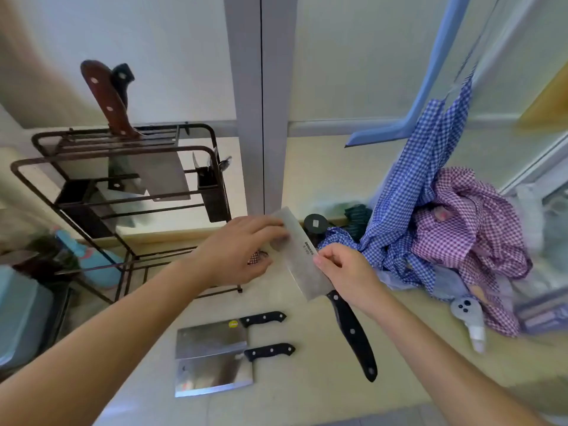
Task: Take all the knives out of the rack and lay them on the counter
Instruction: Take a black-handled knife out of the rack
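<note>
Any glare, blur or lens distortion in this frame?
Head view: wide-angle bending bows the window post and wall edges; glare on the two cleavers lying on the counter; left and right margins are smeared, the knife rack slightly soft; centre is sharp.

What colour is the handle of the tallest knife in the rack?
Reddish-brown wood with silver rivets, seen in the head view: handle, rack.

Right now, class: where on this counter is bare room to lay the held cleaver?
Bare: the pale counter between the two steel cleavers and the right forearm. Crowded: the black wire rack left, the checked cloths right.
</note>
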